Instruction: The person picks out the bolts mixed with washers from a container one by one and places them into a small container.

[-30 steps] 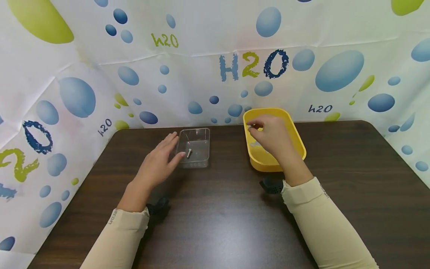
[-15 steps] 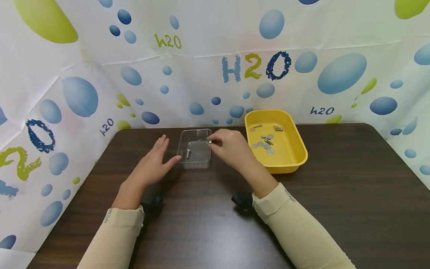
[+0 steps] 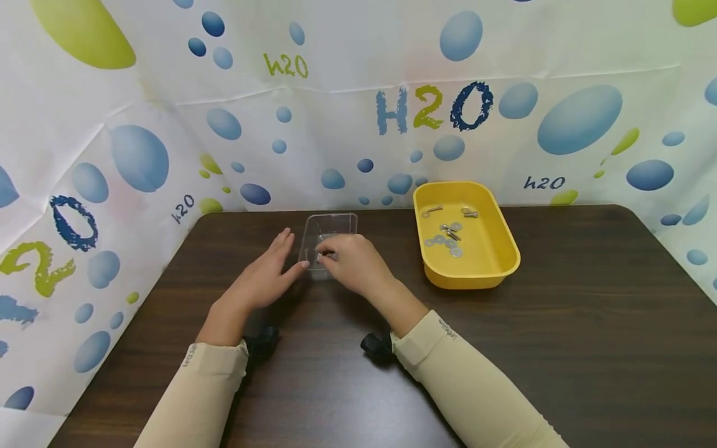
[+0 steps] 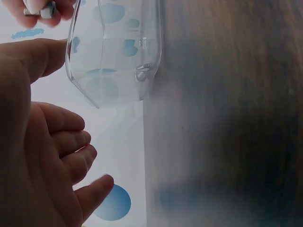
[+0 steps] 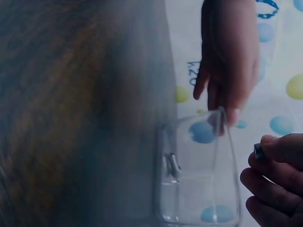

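Observation:
A bolt (image 4: 46,11) is pinched between the thumb and fingers of my right hand (image 3: 358,264), above the near part of a clear plastic box (image 3: 343,218). In the left wrist view its threaded shank and head both show. My left hand (image 3: 260,280) lies at the box's left side, fingers extended, thumb at the rim. Inside the box lies another bolt (image 5: 174,165), seen through the wall in the right wrist view; my right hand covers that part of the box in the head view.
To the right stands a yellow tray (image 3: 476,282) holding several flat washers (image 3: 456,252) and bolts (image 3: 452,235). Both containers sit near the back edge of the dark wooden table (image 3: 336,386). A white printed cloth (image 3: 313,37) hangs behind and to the left.
My right hand has come left from the yellow tray, past the box's right side, to over the box, carrying the bolt. My left hand stays by the box with only slight shifts.

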`<state>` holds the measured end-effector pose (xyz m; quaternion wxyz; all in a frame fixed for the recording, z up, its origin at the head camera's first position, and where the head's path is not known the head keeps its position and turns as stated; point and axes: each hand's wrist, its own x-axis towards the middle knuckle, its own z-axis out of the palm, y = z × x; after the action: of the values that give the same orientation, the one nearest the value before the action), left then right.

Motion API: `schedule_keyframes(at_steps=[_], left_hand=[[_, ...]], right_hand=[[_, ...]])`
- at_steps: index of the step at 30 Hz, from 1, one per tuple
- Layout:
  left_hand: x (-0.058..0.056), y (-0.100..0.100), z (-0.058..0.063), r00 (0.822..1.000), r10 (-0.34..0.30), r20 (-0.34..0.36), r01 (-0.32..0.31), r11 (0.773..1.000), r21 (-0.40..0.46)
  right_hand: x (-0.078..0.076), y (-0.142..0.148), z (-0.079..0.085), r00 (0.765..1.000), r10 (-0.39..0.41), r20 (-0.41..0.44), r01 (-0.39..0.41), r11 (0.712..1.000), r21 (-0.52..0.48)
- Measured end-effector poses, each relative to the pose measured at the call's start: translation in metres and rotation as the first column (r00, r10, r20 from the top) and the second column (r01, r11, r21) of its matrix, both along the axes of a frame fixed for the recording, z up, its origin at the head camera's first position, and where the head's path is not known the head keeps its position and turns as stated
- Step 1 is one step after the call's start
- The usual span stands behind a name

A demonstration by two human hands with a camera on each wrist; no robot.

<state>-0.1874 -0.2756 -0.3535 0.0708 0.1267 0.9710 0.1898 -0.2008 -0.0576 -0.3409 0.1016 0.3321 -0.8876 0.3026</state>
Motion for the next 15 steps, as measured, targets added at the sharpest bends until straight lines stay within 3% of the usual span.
schedule_keyframes(at_steps=[6, 15], left_hand=[[0.0, 0.006, -0.002, 0.999, -0.036, -0.004, 0.036, 0.999, 0.02], [0.001, 0.012, -0.004, 0.996, -0.082, -0.019, 0.082, 0.996, 0.032]], right_hand=[[-0.001, -0.005, -0.009, 1.0, 0.005, 0.017, -0.006, 0.998, 0.057], [-0.004, -0.004, -0.018, 1.0, 0.013, 0.028, -0.014, 1.0, 0.027]])
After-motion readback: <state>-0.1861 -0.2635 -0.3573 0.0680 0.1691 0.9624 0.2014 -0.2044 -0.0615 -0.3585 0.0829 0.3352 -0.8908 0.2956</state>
